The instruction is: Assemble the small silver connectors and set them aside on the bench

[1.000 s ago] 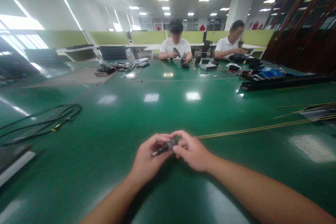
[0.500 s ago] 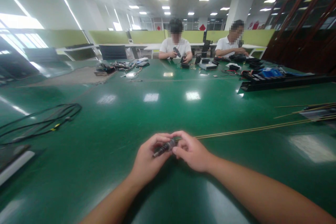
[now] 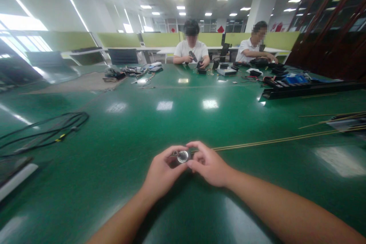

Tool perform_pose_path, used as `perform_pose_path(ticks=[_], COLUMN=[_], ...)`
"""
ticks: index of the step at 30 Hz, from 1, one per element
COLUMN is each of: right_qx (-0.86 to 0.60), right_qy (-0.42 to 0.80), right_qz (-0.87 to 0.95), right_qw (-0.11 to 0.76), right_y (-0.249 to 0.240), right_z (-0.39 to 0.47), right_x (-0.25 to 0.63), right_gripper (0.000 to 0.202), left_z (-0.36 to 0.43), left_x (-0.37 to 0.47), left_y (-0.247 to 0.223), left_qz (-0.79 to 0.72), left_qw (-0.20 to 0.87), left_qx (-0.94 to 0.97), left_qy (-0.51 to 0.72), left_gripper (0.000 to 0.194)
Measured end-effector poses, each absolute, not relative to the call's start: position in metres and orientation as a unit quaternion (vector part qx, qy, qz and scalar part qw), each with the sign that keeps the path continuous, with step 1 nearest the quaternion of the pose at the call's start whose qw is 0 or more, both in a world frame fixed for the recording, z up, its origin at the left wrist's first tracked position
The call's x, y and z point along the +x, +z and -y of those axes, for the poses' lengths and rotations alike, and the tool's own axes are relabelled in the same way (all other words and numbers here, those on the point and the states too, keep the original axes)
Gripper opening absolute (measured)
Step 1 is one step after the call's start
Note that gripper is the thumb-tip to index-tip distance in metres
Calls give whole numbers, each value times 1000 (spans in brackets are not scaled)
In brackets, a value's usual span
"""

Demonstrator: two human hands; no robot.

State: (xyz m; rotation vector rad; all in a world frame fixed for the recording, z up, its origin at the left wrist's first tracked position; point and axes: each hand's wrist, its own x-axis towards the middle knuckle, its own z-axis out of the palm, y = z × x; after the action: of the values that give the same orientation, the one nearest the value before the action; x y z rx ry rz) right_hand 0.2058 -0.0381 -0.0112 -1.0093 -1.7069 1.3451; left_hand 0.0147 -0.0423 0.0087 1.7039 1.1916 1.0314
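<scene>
Left hand: the left hand [image 3: 162,168] grasps a small grey metallic part with a round, shiny end [image 3: 183,156], thumb below and fingers above.
Right hand: the right hand [image 3: 211,166] meets the same part from its right side, index finger and thumb bent around that edge; how firmly it grips, I cannot tell.
Metallic part: between the two hands, just above the green glossy bench [image 3: 148,122], its round end turned toward the camera; a small dark ring [image 3: 175,153] shows just left of that end.
Brass-coloured rods: two long thin brass-coloured rods [image 3: 265,143] run rightward from behind the right hand.
Cable: a looped black cable [image 3: 70,120] with a yellow tag [image 3: 60,137] lies to the left.
Far side: a person in a white shirt [image 3: 183,50] holds a dark handheld tool [image 3: 193,56]; another person in white [image 3: 247,50] reaches over dark items [image 3: 259,62].
</scene>
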Motion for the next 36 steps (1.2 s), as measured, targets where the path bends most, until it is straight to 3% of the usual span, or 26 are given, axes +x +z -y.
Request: perform_pose_path(ticks=[6,19,24,30,36], right_qx=[-391,-377,-374,-380,-385], right_qy=[537,560,547,516,500], right_qz=[644,592,602,627,636], right_qw=[380,440,446,443,444], right_y=[-9,-8,-9,-8,-8], right_z=[40,40,40,40,39], right_x=[206,205,206,208,207], right_gripper=[49,37,34,30,24], left_z=[41,42,44,45,44], left_x=[14,13,12,12,11], left_y=[6,14,13,15,16], left_qz=[-478,-434,-452,-456,-422], left_qw=[410,272,260,238,235], left_qx=[668,763,760,760,780], left_qy=[397,395,389,398,399], left_gripper=[35,26,34,20,18])
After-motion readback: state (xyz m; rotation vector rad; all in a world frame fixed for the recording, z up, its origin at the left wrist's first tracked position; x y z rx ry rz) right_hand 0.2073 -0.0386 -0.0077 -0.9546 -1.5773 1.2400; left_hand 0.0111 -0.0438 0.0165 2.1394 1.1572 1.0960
